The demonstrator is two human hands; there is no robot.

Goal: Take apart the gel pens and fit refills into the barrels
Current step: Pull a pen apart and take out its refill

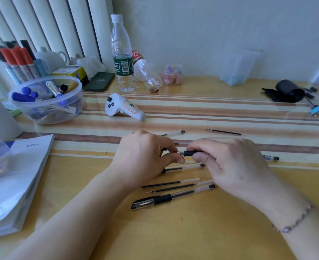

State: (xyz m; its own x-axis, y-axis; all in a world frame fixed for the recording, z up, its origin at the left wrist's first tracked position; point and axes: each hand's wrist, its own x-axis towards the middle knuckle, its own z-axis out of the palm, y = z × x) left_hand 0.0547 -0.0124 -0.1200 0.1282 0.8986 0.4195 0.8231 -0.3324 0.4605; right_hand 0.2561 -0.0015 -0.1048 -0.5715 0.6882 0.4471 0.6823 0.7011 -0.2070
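Observation:
My right hand (228,160) grips a gel pen (190,153) by its black rubber grip, held level above the table. My left hand (145,156) pinches that pen's metal tip end between thumb and fingers. Below the hands lie a capped whole gel pen (171,197), two loose refills (171,183) (179,188) and another clear barrel with a refill in it (185,167). Further back lie a clear barrel (173,133) and a lone refill (223,131). One more pen end (270,158) shows right of my right hand.
A white controller (124,107) lies behind the hands. A plastic tub of markers (46,98) and an "Office" book (14,181) are at the left. Water bottles (122,55) stand at the back. A black pouch (288,93) and small parts sit far right.

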